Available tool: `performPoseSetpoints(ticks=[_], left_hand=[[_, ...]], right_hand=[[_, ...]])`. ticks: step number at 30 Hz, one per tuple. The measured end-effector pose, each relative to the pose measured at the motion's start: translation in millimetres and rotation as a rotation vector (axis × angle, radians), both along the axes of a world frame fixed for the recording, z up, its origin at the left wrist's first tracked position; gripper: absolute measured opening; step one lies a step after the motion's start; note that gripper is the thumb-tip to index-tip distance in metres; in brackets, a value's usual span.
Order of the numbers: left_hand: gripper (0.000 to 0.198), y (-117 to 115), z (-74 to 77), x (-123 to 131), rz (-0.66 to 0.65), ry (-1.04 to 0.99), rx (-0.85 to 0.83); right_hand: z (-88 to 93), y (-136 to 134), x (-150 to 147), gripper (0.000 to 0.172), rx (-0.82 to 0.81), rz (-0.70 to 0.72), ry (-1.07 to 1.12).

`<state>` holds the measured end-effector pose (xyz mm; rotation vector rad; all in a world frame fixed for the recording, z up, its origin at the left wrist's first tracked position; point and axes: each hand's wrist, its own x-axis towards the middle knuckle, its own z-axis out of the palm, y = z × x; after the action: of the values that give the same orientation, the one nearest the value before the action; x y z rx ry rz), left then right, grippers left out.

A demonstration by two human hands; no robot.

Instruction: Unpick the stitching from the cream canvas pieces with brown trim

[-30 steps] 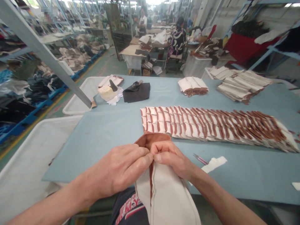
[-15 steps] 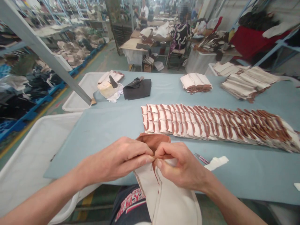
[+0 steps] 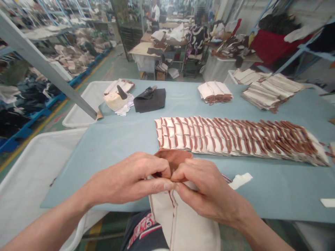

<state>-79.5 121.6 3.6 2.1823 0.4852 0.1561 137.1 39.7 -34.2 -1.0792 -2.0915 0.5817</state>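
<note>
My left hand [image 3: 146, 174] and my right hand [image 3: 200, 184] meet at the near edge of the table, thumbs and fingers pinching a stitched piece with brown lining and cream backing [image 3: 193, 218]. Its brown top edge curves up behind my fingertips, and the cream part hangs down over my lap with a seam along its middle. Both hands grip at that seam, thumbs side by side; the exact spot between them is hidden. Partly behind my right hand lies a thin purple tool [image 3: 226, 178], beside a white scrap [image 3: 240, 180].
Overlapping cream-and-brown pieces [image 3: 217, 136] form a long row across the blue table [image 3: 110, 139]. Further back are stacked pieces [image 3: 215, 92], a dark folded cloth [image 3: 151, 100] and a yellowish block [image 3: 115, 101]. White bins [image 3: 39, 153] stand at left. A person [image 3: 196, 38] sits beyond.
The fingers of both hands have shifted at the seam, and my right thumb now points toward the left one. The right hand covers more of the purple tool. The view has moved slightly.
</note>
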Motion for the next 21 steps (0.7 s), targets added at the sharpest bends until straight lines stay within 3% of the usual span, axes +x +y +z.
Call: performPoseSetpoints(ticks=[6, 10, 14, 17, 21], left_hand=[[0.035, -7, -24.2, 9, 0.034, -0.136, -0.259], [0.025, -16, -23.4, -1, 0.079, -0.189, -0.044], [0.022, -21, -22.7, -20, 0.126, -0.282, 0.069], [0.027, -21, -28.7, -32, 0.164, -0.355, 0.015], [0.027, -8, -39.5, -45, 0.233, -0.334, -0.005]], right_hand=[[4.2, 1, 9, 0.005, -0.098, -0.027, -0.059], [4.4, 15, 33, 0.007, -0.247, -0.016, -0.091], [-5.3, 22, 48, 0.018, -0.452, 0.036, 0.145], [-4.1, 16, 44, 0.024, -0.421, 0.074, 0.237], [11.0, 10, 28, 0.03, -0.321, 0.109, 0.222]])
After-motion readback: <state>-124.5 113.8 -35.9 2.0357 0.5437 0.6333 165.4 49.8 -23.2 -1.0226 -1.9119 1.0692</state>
